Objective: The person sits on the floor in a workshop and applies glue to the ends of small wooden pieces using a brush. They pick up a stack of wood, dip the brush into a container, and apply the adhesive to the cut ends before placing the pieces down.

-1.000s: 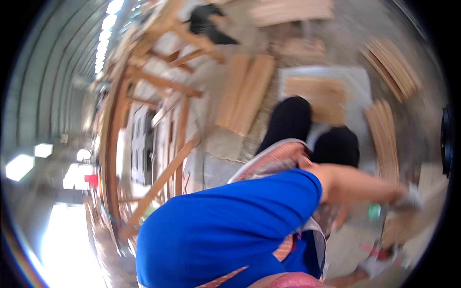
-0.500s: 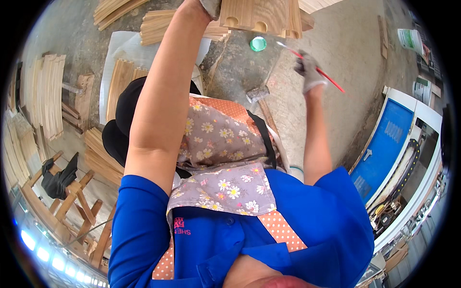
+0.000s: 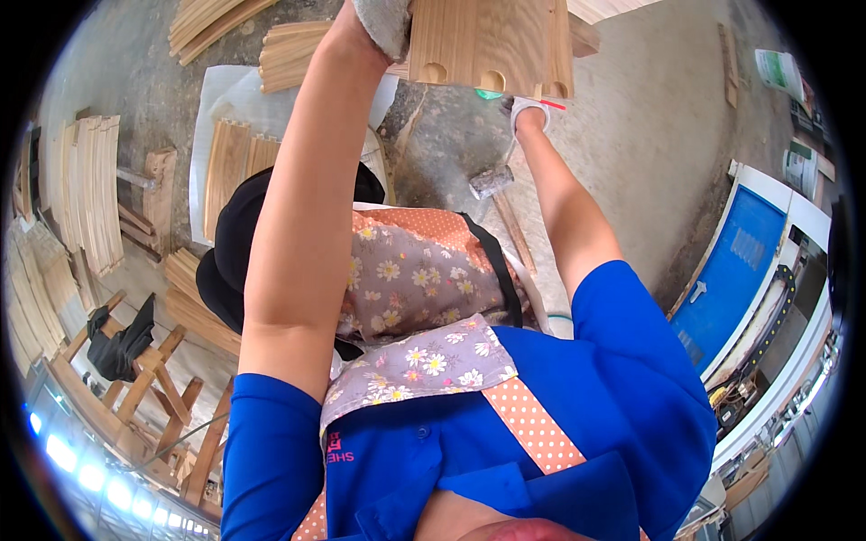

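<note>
Overhead, left hand (image 3: 383,22) fingers grip wooden panel (image 3: 492,41), notched edge downward; right hand (image 3: 528,113) unclear.

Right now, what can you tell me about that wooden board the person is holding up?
The wooden board is a flat, pale panel with straight grain running up and down. Its lower edge has rounded notches cut into it. It is held up in front of the person, near the top of the picture, which cuts off its upper part. The gloved left hand grips its left edge. The right hand is just below it, with something thin and red.
</note>
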A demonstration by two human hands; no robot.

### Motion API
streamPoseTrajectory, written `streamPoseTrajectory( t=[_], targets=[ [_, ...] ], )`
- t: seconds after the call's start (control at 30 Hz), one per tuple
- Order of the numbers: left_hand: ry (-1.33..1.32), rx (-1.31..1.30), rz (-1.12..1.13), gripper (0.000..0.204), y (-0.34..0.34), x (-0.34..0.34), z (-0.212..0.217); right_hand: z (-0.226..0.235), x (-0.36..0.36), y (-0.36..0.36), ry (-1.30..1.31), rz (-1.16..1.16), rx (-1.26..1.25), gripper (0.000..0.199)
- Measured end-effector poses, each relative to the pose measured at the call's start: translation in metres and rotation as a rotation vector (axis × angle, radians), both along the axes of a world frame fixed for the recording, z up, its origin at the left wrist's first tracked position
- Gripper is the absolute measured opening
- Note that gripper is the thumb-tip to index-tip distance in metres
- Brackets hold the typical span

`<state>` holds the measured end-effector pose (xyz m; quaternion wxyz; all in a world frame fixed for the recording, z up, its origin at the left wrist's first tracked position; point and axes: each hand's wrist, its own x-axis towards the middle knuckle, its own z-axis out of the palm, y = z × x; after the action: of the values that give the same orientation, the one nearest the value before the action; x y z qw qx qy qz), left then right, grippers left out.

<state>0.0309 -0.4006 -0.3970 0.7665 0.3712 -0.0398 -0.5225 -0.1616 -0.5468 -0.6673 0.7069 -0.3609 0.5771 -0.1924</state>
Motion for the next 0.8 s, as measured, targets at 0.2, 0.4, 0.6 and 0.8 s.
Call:
streamPoseTrajectory(
  t=[0.2,0.4,0.6,0.8],
  targets=[
    [0.07,-0.006,-0.055,0.02,-0.002,-0.002,0.006,-0.026,-0.007,-0.012,-0.034,-0.042,0.199,0.016],
    [-0.046,-0.013,0.12,0.023,0.001,0.002,-0.007,-0.037,-0.012,-0.026,-0.099,-0.238,0.431,0.021],
    [0.164,-0.043,-0.137,0.026,-0.002,-0.003,0.008,-0.035,-0.027,-0.029,-0.14,-0.394,0.539,0.025],
    [0.093,-0.032,-0.023,0.027,-0.004,-0.005,0.008,-0.01,-0.042,-0.028,-0.229,-0.464,0.548,0.026]
  ],
)
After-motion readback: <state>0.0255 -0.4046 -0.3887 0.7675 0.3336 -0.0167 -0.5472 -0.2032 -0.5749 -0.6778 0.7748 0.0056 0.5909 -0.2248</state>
